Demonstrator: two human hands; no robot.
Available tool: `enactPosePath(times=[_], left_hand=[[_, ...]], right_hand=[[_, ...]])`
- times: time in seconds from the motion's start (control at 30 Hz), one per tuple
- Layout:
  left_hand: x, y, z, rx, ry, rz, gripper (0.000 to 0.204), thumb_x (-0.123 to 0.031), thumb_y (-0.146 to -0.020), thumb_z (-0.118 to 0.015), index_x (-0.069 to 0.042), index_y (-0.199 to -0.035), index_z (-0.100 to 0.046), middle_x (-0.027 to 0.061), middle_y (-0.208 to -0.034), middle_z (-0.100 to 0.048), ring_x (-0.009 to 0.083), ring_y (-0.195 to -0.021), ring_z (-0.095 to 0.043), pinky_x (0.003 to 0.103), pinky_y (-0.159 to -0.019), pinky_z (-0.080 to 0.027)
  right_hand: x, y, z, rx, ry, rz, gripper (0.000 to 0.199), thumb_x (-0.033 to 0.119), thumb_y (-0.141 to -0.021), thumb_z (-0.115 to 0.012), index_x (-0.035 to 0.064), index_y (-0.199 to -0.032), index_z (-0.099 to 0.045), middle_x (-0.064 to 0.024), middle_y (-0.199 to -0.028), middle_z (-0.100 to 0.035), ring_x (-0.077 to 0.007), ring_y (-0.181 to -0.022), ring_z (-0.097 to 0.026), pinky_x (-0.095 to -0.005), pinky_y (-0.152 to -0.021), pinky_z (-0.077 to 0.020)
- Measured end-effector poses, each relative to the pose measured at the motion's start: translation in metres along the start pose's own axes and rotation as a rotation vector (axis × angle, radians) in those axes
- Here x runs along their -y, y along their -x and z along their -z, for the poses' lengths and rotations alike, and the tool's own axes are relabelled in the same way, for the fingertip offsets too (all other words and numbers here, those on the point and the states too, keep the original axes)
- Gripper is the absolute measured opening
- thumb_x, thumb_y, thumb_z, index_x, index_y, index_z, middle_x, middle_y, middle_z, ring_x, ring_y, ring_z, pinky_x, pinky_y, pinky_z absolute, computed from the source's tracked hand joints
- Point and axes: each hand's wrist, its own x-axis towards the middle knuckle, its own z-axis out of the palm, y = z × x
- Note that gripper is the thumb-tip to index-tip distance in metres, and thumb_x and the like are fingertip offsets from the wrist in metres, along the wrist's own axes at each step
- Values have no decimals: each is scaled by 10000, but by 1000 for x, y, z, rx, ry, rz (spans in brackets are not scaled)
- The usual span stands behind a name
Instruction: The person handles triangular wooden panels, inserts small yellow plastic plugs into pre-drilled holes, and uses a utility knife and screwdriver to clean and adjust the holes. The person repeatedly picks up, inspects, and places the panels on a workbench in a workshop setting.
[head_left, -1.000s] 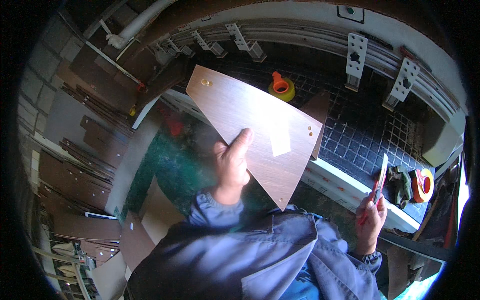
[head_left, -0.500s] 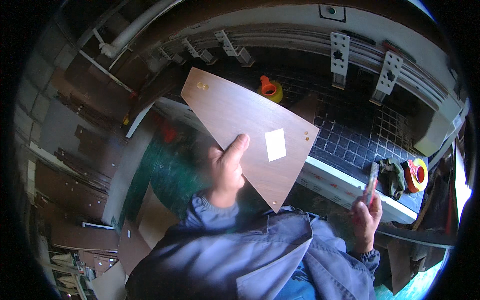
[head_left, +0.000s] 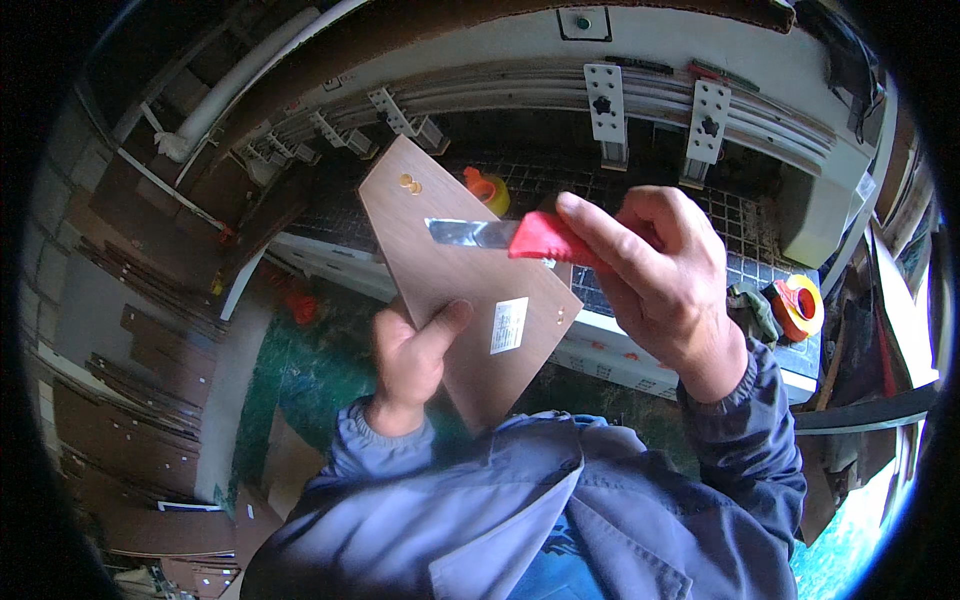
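Observation:
A wood-grain board [head_left: 440, 255] with slanted edges is tilted up in front of me. My left hand [head_left: 412, 362] grips its left edge, thumb on the face and the other fingers hidden behind. The board carries a white label [head_left: 509, 326] and small round brass-coloured fittings [head_left: 411, 184] near its corners. My right hand [head_left: 672, 270] is closed round the red handle of a putty knife [head_left: 548, 240]. Its flat metal blade points left, in front of the board's upper part; whether it touches the face I cannot tell.
Behind the board runs a machine bed with a dark gridded top [head_left: 745, 240] and white clamp brackets [head_left: 606, 115]. A tape roll in an orange dispenser [head_left: 487, 188] lies on it; another tape roll [head_left: 797, 306] and a dark cloth [head_left: 752, 312] lie right. Brown panels [head_left: 150, 400] are stacked left.
My right hand has risen from the lower right, bringing the putty knife across in front of the board. My left hand still holds the board, which now sits slightly further left and is turned.

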Motion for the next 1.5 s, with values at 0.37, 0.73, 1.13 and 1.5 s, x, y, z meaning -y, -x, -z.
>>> enactPosePath(times=[0.37, 0.73, 1.13, 1.5], left_hand=[[-9, 5, 4, 27, -59, 31, 384, -36, -920, -736, 49, -1288, -662, 127, -1237, -725, 213, -1111, -675, 360, -1017, -491], [-7, 5, 6, 122, -125, -39, 342, -102, -978, -733, 76, -1260, -658, 141, -1170, -740, 193, -1053, -692, 340, -915, -546], [-4, -2, 10, 100, -427, -99, 461, -293, -958, -769, 91, -1193, -668, 156, -1015, -761, 178, -925, -708, 344, -809, -565], [0, -4, 12, 144, -443, -124, 300, -142, -946, -758, 98, -1122, -716, 173, -991, -782, 189, -897, -747, 336, -794, -581]], right_hand=[[-3, -14, -6, 38, 142, 76, 646, 92, -840, -807, 318, -1427, -658, -32, -885, -541, -177, -755, -564, -320, -611, -502], [-8, -19, 10, 102, 266, 113, 681, 67, -838, -801, 346, -1438, -640, -42, -906, -560, -186, -775, -587, -332, -649, -519], [16, -18, 31, 164, 391, 105, 628, 196, -841, -790, 272, -1444, -636, -43, -970, -537, -199, -827, -561, -378, -745, -445], [-2, -9, 29, 283, 82, 71, 603, 94, -833, -782, 94, -1414, -624, -103, -899, -591, -223, -717, -615, -338, -583, -537]])
